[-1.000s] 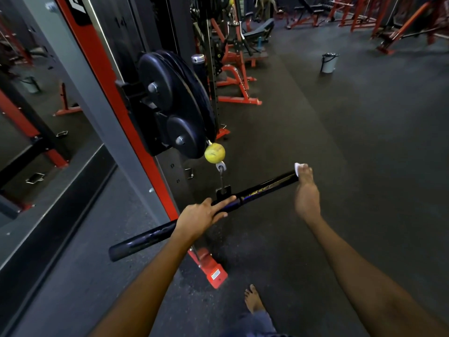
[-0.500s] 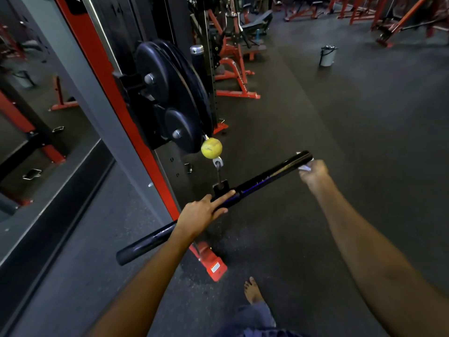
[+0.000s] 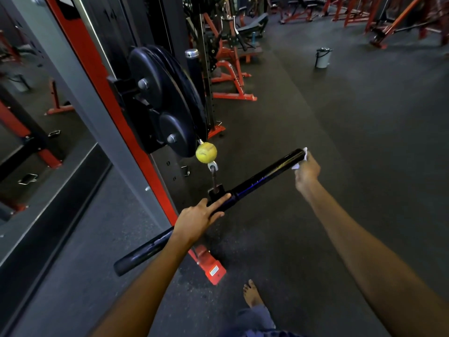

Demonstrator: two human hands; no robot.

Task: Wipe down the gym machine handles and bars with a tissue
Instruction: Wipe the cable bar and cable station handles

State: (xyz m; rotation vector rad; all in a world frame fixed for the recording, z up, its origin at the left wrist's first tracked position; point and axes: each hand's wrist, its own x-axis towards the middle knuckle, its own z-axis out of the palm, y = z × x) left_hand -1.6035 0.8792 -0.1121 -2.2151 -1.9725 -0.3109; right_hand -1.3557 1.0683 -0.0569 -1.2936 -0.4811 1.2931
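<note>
Currently the black cable bar [image 3: 257,178] runs diagonally across frame centre, hanging from a cable with a yellow ball [image 3: 206,153]. Left hand [image 3: 200,218] grips it at the middle, beside the clip bracket, forefinger laid straight along the bar, other fingers wrapped under. Right hand [image 3: 306,175] pinches a white tissue [image 3: 301,159] against the bar's upper-right end, fingers curled around it. Black weight plates [image 3: 165,98] sit on the red rack upright at upper left. A grey bucket [image 3: 322,57] stands upper right. One bare foot [image 3: 251,294] at bottom centre.
</note>
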